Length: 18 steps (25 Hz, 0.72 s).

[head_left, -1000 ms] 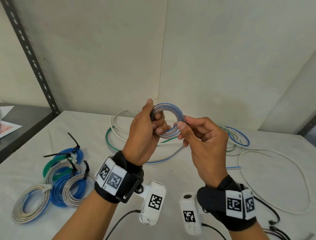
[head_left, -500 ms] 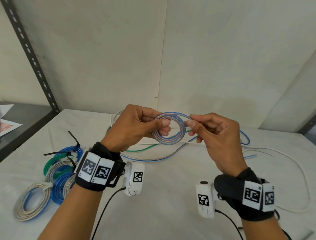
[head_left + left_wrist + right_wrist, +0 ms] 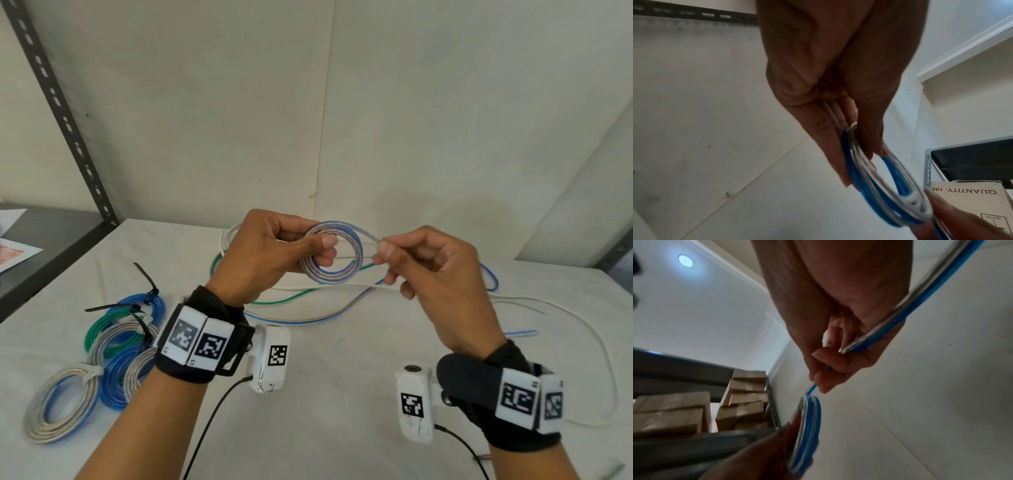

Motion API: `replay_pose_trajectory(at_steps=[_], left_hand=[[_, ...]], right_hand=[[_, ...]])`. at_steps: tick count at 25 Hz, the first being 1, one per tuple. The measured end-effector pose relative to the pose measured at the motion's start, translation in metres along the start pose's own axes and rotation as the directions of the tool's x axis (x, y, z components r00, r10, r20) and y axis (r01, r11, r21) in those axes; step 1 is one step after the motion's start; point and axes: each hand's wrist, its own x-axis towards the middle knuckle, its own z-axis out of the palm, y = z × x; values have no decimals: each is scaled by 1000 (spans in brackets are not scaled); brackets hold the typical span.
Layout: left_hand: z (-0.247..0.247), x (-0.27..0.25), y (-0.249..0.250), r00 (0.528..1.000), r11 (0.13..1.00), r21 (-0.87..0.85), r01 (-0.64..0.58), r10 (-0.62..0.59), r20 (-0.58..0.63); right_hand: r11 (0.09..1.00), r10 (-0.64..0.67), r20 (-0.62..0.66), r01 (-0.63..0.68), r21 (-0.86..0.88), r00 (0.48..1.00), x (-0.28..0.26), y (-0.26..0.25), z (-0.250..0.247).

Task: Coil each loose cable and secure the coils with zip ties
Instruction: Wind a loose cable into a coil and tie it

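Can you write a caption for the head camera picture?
Left hand holds a small blue-and-silver coil while right hand pinches its loose cable.

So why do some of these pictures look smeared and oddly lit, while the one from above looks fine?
Head view: even light, mostly sharp, only the right hand slightly smeared; the straight shelf post leans, a wide-lens effect. Left wrist view: the left hand is dark against pale walls, and the blue-and-silver coil streaks with motion. Right wrist view: a ceiling lamp glares with a halo, and the cardboard boxes are soft.
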Motion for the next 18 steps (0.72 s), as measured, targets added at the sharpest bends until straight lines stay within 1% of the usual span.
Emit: replay_pose_trajectory(at_steps=[2, 4, 6, 8, 13, 15, 18], left_hand=[[-1, 1, 1, 999, 1000, -29, -5, 4, -33], [-1, 1, 0, 999, 1000, -31, -3, 2, -36], [-1, 0, -1, 1000, 1000, -27, 9, -10, -20], [-3, 1, -2, 999, 999, -29, 40, -40, 20], [-7, 1, -3, 980, 989, -29, 143, -137, 141], [-8, 2, -4, 970, 982, -58, 182, -169, 174], [-9, 2, -5, 964, 976, -81, 202, -184, 190]], right_hand=[[1000, 22, 36, -23, 21, 999, -3, 4, 10], [998, 4, 21, -5, 56, 1000, -5, 7, 16], [998, -4, 16, 4, 55, 1000, -6, 7, 16], [999, 19, 52, -21, 48, 998, -5, 7, 13], [994, 83, 224, -98, 55, 971, -4, 6, 14], [982, 124, 253, -155, 106, 959, -4, 3, 13], [967, 178, 259, -217, 132, 949, -4, 0, 9]])
